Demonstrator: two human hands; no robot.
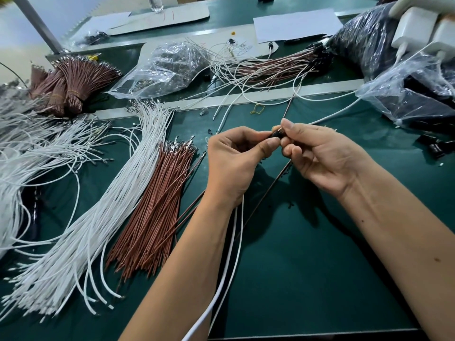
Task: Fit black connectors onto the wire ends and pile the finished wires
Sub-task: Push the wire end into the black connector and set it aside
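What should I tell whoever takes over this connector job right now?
Left hand and right hand: both pinch one black connector between them, wires trailing toward the person.
Stock: loose white wires and brown wires lie left on the green mat.
Done: finished wires piled at the far side, black ends to the right.
Left: seat this one, pile it, then work through the stock.

one head-worn wide-angle view looks forward and down, close over the green counter (320, 267), forearms entering from the frame's bottom.
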